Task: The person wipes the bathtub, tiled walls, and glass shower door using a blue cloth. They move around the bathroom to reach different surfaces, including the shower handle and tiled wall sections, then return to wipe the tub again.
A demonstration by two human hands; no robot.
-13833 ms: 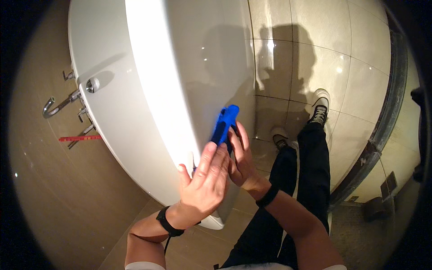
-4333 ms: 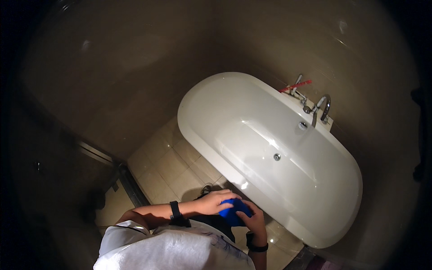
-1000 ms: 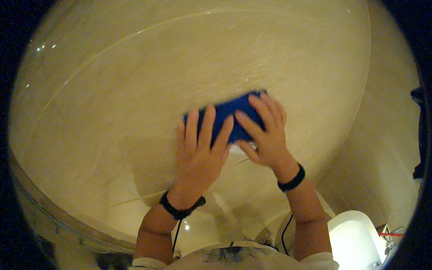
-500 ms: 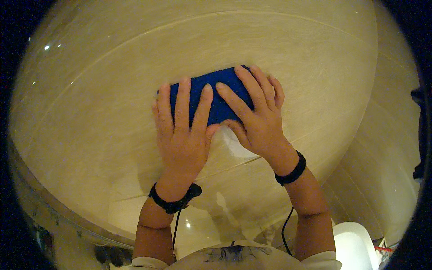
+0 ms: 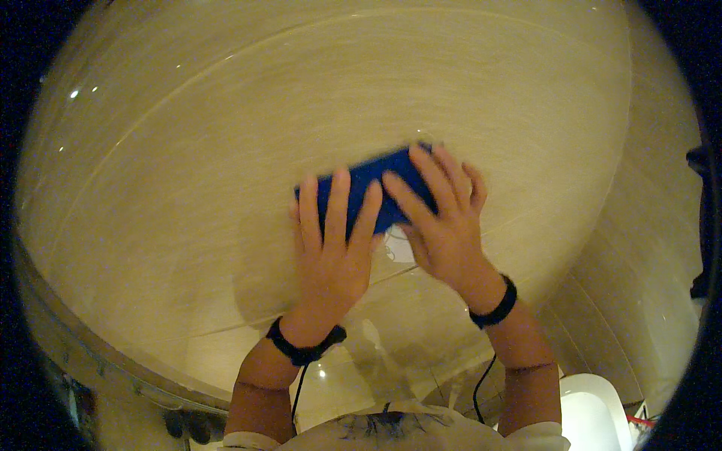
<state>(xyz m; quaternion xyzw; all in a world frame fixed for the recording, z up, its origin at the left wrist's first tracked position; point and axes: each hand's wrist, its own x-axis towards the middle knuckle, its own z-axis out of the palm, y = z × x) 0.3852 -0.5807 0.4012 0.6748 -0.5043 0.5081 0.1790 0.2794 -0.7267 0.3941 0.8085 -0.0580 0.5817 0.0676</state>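
Holding blue cloth (image 5: 357,180) mid-scene over beige tiles (image 5: 248,135): L hand's (image 5: 335,244) grip on left half, R hand's (image 5: 451,233) on right, fingers spread. Tile contact unclear. Prob. best w/ equal pressure, cloth flat, overlapping passes.

Dim yellowish light is cast over the tiled surface (image 5: 489,98), faintly shadowed beside the motion-blurred hands (image 5: 335,259); corners are blackened, edges bowed.
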